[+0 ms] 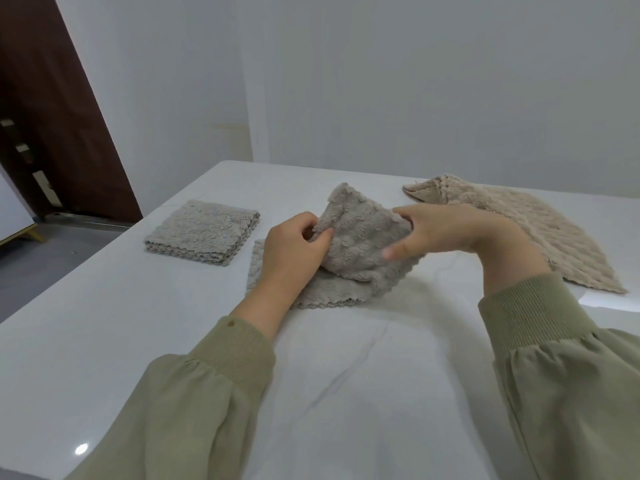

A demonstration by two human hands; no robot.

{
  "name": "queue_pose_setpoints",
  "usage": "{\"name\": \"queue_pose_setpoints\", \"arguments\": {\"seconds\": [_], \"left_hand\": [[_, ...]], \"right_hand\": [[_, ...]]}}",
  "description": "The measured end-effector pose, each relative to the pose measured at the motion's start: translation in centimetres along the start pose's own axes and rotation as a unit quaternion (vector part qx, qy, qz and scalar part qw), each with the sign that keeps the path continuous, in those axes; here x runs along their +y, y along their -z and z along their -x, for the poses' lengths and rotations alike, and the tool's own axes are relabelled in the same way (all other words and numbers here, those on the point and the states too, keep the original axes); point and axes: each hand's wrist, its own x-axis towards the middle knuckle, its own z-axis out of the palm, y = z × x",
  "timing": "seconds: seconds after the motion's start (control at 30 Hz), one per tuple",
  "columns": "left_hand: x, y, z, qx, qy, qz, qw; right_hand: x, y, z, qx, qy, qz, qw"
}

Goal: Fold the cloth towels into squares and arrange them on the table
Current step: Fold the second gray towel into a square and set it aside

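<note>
A grey fluffy towel [360,244] lies half folded in the middle of the white table [346,375]. Its upper part is lifted off the lower layer. My left hand [294,247] pinches the lifted part's left edge between thumb and fingers. My right hand [446,230] holds the right edge, thumb in front and fingers behind the cloth. A folded grey towel [204,232] sits as a neat square to the left. A beige towel [540,233] lies spread flat at the back right.
The table's left edge runs diagonally past the folded square, with grey floor [41,258] beyond it. A dark brown door [52,109] stands at the far left. A white wall [381,81] rises behind the table.
</note>
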Motion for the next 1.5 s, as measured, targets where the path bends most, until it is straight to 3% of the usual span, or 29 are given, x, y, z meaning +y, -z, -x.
{"name": "queue_pose_setpoints", "arguments": {"seconds": [0.1,0.2,0.27,0.37,0.43,0.5,0.6,0.67,0.7,0.73,0.77,0.83,0.87,0.93,1.03,1.1,1.17,1.23,1.3,1.43,1.5], "left_hand": [[-0.1,0.3,-0.2,0.041,0.004,-0.011,0.999],[0.2,0.5,-0.4,0.05,0.008,-0.009,0.999],[0.4,0.7,-0.8,0.027,0.038,-0.006,0.999],[0.5,0.9,-1.4,-0.054,0.137,0.057,0.987],[0.7,1.1,-1.6,-0.127,0.232,0.189,0.946],[1.3,1.7,-1.7,-0.191,0.301,0.315,0.879],[2.0,2.6,-1.9,-0.276,0.334,0.449,0.782],[2.2,3.1,-2.0,-0.306,0.336,0.49,0.744],[2.3,3.2,-2.0,-0.304,0.333,0.483,0.75],[1.9,2.9,-2.0,-0.285,0.326,0.444,0.785],[1.3,2.6,-2.1,-0.247,0.313,0.367,0.841],[-0.7,1.5,-1.9,-0.136,0.26,0.126,0.948],[-1.6,0.9,-1.7,-0.088,0.224,0.005,0.971],[-2.5,0.2,-1.0,-0.053,0.175,-0.141,0.973],[-2.1,0.1,-0.8,-0.036,0.099,-0.166,0.98],[-1.4,-0.1,-0.4,-0.045,0.016,-0.236,0.97],[-1.3,-0.9,0.3,-0.144,-0.011,-0.293,0.945],[-2.1,-1.6,0.9,-0.264,0.013,-0.331,0.906],[-2.8,-1.8,0.9,-0.294,0.031,-0.335,0.895],[-2.9,-1.2,0.8,-0.244,0.032,-0.325,0.913],[-2.1,-0.7,1.3,-0.204,-0.008,-0.297,0.933]], "right_hand": [[1.0,-0.1,-0.5,0.005,-0.045,0.041,0.998],[2.4,-0.6,-2.4,0.15,-0.055,-0.148,0.976],[2.9,-1.6,-3.9,0.162,-0.057,-0.368,0.914],[3.1,-3.7,-5.1,0.056,-0.049,-0.576,0.814],[2.8,-3.9,-5.1,0.038,-0.05,-0.6,0.797],[2.5,-3.4,-4.8,0.043,-0.038,-0.601,0.797],[2.6,-2.0,-4.0,0.029,-0.007,-0.617,0.786],[2.5,-1.7,-3.5,0.01,0.019,-0.637,0.77],[2.4,-1.8,-3.5,0.018,0.022,-0.625,0.78],[2.3,-2.1,-3.8,0.055,0.013,-0.592,0.804],[2.4,-2.6,-4.5,0.115,-0.003,-0.544,0.831],[3.1,-4.2,-6.2,0.249,-0.056,-0.437,0.862],[3.5,-5.2,-6.9,0.306,-0.077,-0.387,0.866],[4.2,-7.1,-7.7,0.368,-0.091,-0.266,0.886],[3.8,-8.0,-7.5,0.395,-0.042,-0.163,0.903],[3.5,-8.2,-7.6,0.364,0.005,-0.125,0.923],[3.4,-8.5,-7.5,0.285,0.047,-0.043,0.956],[3.7,-9.0,-7.4,0.228,0.071,0.038,0.97],[3.8,-8.9,-7.1,0.255,0.071,0.045,0.963],[3.2,-8.8,-5.3,0.323,0.062,-0.022,0.944],[3.5,-9.1,-4.1,0.372,0.057,-0.052,0.925]]}}
